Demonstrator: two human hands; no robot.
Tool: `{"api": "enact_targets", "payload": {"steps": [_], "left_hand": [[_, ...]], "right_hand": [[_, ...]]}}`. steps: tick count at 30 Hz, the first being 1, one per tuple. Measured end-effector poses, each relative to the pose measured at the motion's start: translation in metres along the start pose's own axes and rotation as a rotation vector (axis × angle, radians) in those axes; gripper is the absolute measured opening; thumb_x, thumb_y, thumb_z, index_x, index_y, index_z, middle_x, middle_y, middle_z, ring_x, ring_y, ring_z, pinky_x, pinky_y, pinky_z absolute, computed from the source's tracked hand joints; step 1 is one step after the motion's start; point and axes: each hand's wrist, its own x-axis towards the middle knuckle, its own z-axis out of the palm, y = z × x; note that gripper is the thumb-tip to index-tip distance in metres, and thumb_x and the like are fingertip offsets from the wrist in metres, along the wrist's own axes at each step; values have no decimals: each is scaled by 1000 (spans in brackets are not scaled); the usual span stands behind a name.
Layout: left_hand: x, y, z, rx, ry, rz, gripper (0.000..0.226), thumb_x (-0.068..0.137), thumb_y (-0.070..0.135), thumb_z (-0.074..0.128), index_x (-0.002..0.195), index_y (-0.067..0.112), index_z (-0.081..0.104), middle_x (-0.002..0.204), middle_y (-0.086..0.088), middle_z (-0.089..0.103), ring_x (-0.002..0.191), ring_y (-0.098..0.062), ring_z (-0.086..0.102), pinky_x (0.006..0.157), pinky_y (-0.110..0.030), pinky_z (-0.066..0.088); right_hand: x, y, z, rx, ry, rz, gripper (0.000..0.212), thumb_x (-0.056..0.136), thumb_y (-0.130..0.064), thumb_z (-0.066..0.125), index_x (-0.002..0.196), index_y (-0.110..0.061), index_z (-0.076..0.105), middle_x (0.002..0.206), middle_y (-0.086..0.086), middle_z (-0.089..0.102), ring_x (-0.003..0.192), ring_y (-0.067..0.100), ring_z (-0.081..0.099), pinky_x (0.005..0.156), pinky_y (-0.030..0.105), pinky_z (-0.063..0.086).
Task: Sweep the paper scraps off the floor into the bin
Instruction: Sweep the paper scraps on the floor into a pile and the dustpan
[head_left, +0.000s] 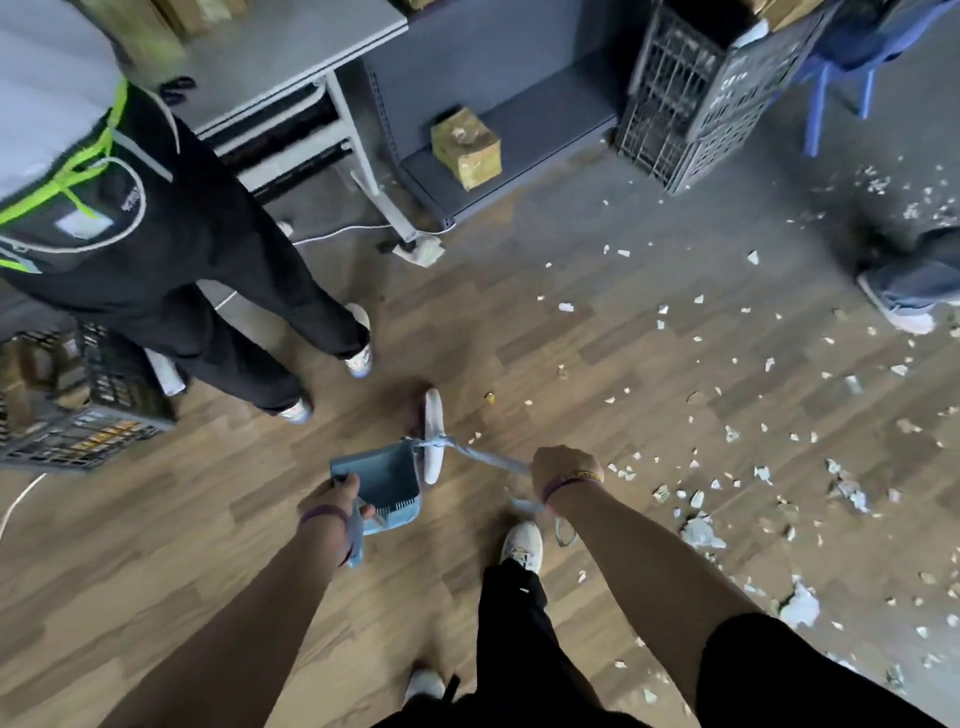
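Left to right: a bystander (218, 270) is standing at far left. The left hand (332, 501) is gripping the handle of the dustpan (384, 478), which is sitting just beside the broom (432, 441). The broom's head is lying with its long axis pointing away from the person. Its shaft is slanting rightward to the right hand (563, 467), which is clenching it. The scraps (701, 532) are lying scattered over the floor (519, 338), all to the right of the broom and nearer the right hand. The coming stroke is probably calling for a rightward reach. No bin is showing plainly.
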Motion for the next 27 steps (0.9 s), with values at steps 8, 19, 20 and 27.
{"api": "enact_targets", "payload": {"steps": [8,19,20,27], "left_hand": [[-44,89,122,64,-199,58,11,96,17,51,103,8,50,72,-11,64,28,-16,55,29,-17,43],[-121,136,263,272,-495,307,12,95,16,54,104,10,49,102,-12,50,25,-6,50,30,-12,41],[-125,140,272,287,-505,330,11,95,15,55,103,9,50,100,-12,50,24,-4,49,30,-12,42],[-132,161,310,332,-529,393,26,91,15,61,111,-1,61,96,-15,58,32,-14,55,31,-14,43]], "right_hand": [[-19,157,-21,129,-47,364,36,92,-21,47,126,-19,57,128,3,61,120,24,57,96,35,47],[-101,273,-9,229,-26,730,36,87,-22,58,123,-19,62,125,-3,63,117,17,60,90,28,51],[-106,277,-7,232,-28,754,35,87,-21,57,122,-18,62,124,-3,64,116,17,61,88,28,52],[-123,299,-13,263,38,875,32,94,-16,46,120,-18,64,119,1,67,111,20,64,84,30,52]]}}
